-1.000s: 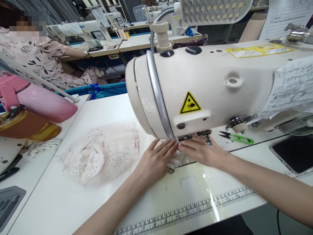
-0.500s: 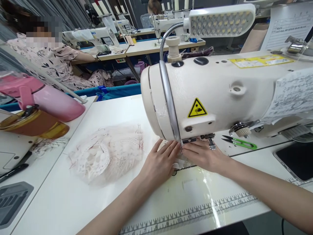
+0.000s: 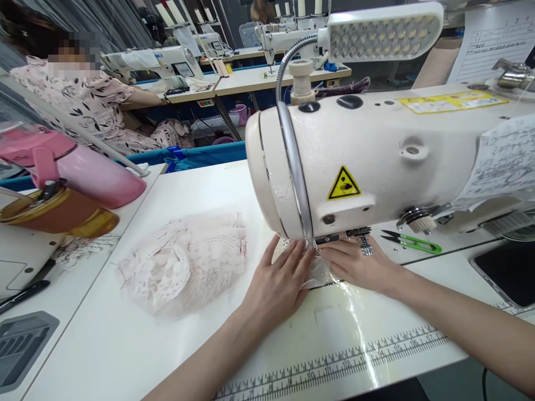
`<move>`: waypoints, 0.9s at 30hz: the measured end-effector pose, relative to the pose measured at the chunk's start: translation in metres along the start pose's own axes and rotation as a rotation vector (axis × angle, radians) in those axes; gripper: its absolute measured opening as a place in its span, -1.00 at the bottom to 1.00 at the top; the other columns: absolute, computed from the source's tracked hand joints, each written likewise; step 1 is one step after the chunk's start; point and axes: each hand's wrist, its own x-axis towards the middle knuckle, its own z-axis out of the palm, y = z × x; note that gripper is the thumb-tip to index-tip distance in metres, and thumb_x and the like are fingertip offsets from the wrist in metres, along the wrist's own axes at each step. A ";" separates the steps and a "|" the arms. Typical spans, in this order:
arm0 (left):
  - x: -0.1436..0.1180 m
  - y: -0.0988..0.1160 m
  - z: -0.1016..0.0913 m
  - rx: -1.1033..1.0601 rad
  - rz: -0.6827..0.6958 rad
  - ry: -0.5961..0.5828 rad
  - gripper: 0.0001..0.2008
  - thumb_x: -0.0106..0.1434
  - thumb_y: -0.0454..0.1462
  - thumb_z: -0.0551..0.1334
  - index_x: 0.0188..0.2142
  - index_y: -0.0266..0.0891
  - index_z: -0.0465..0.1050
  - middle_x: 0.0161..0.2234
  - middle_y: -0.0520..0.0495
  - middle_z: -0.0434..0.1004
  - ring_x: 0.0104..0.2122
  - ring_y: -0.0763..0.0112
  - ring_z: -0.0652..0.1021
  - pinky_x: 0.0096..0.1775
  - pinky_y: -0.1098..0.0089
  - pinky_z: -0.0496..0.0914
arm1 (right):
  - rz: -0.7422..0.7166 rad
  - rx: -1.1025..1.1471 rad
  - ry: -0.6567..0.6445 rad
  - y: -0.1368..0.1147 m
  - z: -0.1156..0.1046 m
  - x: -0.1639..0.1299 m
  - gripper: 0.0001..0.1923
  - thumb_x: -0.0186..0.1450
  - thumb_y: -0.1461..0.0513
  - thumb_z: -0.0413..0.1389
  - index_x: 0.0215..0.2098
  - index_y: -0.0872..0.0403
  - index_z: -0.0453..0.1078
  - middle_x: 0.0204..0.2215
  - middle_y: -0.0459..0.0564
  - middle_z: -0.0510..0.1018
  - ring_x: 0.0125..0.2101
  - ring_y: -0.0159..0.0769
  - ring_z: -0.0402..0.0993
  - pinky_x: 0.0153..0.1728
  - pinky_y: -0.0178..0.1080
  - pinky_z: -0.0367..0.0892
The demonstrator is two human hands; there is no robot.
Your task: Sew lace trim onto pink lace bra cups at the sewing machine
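Note:
My left hand (image 3: 278,278) lies palm down with its fingers stretched and somewhat spread, pressing on a piece of sheer white lace fabric (image 3: 320,274) under the needle end of the sewing machine (image 3: 376,161). From the other side my right hand (image 3: 359,263) rests on the same fabric, fingers extended toward the presser foot. The machine head and its metal parts hide some of the right fingers and most of the fabric. Left of my hands, a loose heap of sheer white lace (image 3: 179,264) with reddish threads lies on the white table (image 3: 125,356).
Green-handled thread snips (image 3: 418,243) and a dark phone-like device (image 3: 507,273) lie at the right. A printed ruler (image 3: 326,365) runs along the front edge. A pink bottle (image 3: 100,170) and an amber cup (image 3: 62,211) are at the left. Another person (image 3: 83,106) sits beyond.
The left fingers have spread a little, and more of the fabric shows between my hands. The view has shifted slightly, so the machine appears farther right.

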 end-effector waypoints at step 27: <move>0.003 -0.003 0.005 -0.038 0.040 0.062 -0.60 0.31 -0.33 0.01 0.14 -0.29 0.25 0.07 -0.13 0.43 0.05 0.19 0.45 0.20 -0.01 0.01 | 0.073 0.056 -0.118 0.008 -0.004 0.008 -0.81 0.25 0.40 0.01 -0.30 0.02 0.40 -0.37 -0.12 0.55 -0.39 -0.31 0.39 -0.45 -0.23 0.16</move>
